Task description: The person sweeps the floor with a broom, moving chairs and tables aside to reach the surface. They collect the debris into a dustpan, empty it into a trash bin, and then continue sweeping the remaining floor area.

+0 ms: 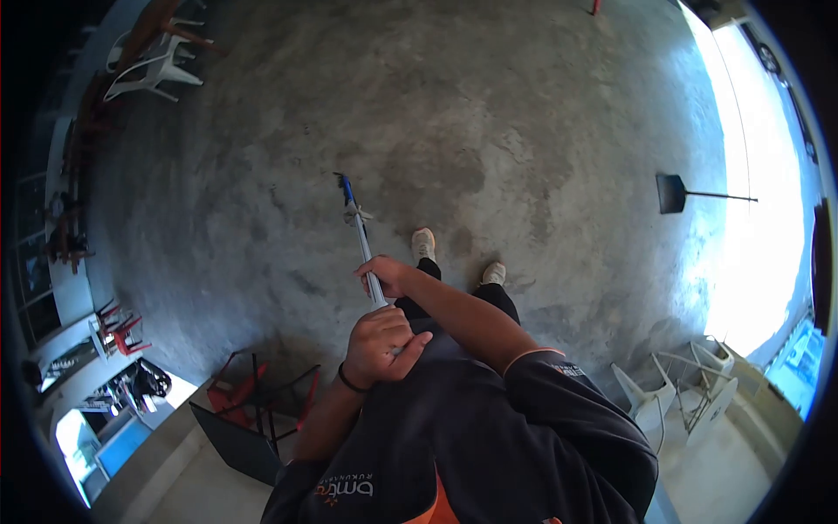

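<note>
I am looking straight down from the head camera at a bare concrete floor (489, 122), and both of my hands are closing on a long mop handle (365, 253) that is running away from my chest toward the floor. My left hand (377, 348), the one wearing a dark band at the wrist, is wrapping fully around the near end of the handle, fingers curled tight with no gap showing. My right hand (386, 275) is gripping the same handle a little farther down, its fingers also folding right round the shaft, so each grip is clamping firmly on it. The handle is tilting forward and slightly left, ending in a blue fitting (346, 187) with a dark head touching the floor; I cannot tell the shape of that head, as it is too small.

My two pale shoes (424, 244) are standing on the concrete just to the right of the handle. A long-handled dustpan (672, 193) is lying well apart on the right, near the bright doorway. White plastic chairs (155, 74) are sitting at the upper left, more white chairs (690, 384) are stacking up at the lower right, and a red folding frame (262, 389) is leaning near my left elbow.
</note>
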Available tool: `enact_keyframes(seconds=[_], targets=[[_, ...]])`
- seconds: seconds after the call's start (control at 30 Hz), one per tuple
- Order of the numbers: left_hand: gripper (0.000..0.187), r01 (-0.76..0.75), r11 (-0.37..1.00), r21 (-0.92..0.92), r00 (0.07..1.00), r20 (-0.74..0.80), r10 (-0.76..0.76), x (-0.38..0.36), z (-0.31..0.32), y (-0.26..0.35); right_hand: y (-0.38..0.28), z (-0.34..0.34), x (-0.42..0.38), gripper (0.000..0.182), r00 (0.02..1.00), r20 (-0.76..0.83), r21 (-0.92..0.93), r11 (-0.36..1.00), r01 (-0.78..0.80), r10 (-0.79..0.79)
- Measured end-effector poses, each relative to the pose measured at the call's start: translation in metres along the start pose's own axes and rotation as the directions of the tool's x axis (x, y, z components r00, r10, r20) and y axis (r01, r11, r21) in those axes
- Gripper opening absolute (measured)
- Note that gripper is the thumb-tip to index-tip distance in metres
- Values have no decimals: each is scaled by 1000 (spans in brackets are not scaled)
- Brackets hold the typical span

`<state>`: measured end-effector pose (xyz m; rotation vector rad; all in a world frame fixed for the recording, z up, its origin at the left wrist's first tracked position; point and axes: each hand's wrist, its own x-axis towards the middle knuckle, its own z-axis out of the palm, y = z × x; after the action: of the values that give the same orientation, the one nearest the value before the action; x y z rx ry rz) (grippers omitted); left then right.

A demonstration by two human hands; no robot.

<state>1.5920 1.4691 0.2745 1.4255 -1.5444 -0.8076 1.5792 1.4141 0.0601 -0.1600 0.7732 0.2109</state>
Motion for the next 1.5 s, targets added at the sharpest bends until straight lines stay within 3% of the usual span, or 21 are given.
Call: enact_keyframes(seconds=[0.2, 0.4, 0.5, 0.57, 0.63, 0.67, 0.77, 0.8, 0.83, 0.93, 0.97, 1.07, 1.13, 1.2, 1.23, 1.27, 1.3, 1.4, 1.5], targets=[[31, 96, 995, 38, 990, -110, -92, 6, -26, -58, -18, 12, 68, 10, 997, -41, -6, 998, -64, 64], [30, 88, 990, -108, 996, -2, -88, 60, 13, -86, -73, -87, 37, 12, 971, -231, 49, 997, 68, -55], [33, 34, 975, -218, 998, 59, -22, 107, 55, -74, -104, -164, 2, 16, 918, -305, -178, 962, 205, -252], [34, 10, 962, -272, 996, 89, 15, 139, 92, -71, -114, -235, -18, 12, 723, -147, -545, 666, 510, -675], [33, 6, 956, -293, 983, 177, 48, 176, 130, -76, -129, -319, -30, 14, 580, -98, -713, 464, 526, -808], [32, 9, 954, -301, 973, 222, 61, 193, 152, -79, -139, -365, -34, 20, 581, -185, -735, 505, 453, -792], [33, 70, 935, -348, 941, 334, 54, 249, 225, -73, -192, -395, -144, 19, 555, -411, -521, 686, 508, -723], [33, 92, 930, -356, 923, 381, 55, 264, 247, -66, -210, -378, -194, 16, 689, -606, 27, 855, 518, -398], [33, 18, 923, -385, 910, 389, 145, 281, 266, -55, -217, -370, -233, 12, 671, -608, 55, 821, 568, -424], [32, -78, 911, -405, 751, 577, 321, 311, 281, 18, -197, -351, -321, 14, 592, -667, 122, 718, 685, -451], [33, -114, 863, -491, 708, 570, 418, 312, 288, 49, -179, -341, -339, 14, 552, -705, 176, 645, 744, -445], [31, -43, 800, -598, 343, 744, 574, 308, 299, 102, -107, -312, -367, 14, 497, -755, 354, 371, 858, -428], [34, 71, 771, -633, 99, 773, 626, 305, 318, 127, -58, -302, -363, 14, 399, -793, 440, 20, 898, -460], [35, 197, 784, -589, -122, 778, 616, 298, 348, 130, -15, -291, -360, 17, 462, -820, 542, -199, 817, -338], [35, 246, 795, -554, -224, 766, 603, 292, 369, 126, 8, -292, -350, 20, 433, -857, 509, -319, 800, -279], [35, 299, 812, -501, -387, 715, 583, 281, 396, 125, 54, -292, -325, 14, 445, -879, 459, -553, 696, -170], [35, 333, 824, -458, -468, 678, 566, 272, 414, 123, 78, -295, -304, 15, 443, -892, 397, -625, 672, -90], [40, 251, 861, -443, -641, 590, 490, 223, 469, 85, 134, -305, -265, 14, 491, -867, 239, -796, 556, 82], [43, -4, 926, -378, -782, 578, 232, 187, 513, 49, 170, -329, -228, 14, 537, -831, 156, -863, 481, 149]])
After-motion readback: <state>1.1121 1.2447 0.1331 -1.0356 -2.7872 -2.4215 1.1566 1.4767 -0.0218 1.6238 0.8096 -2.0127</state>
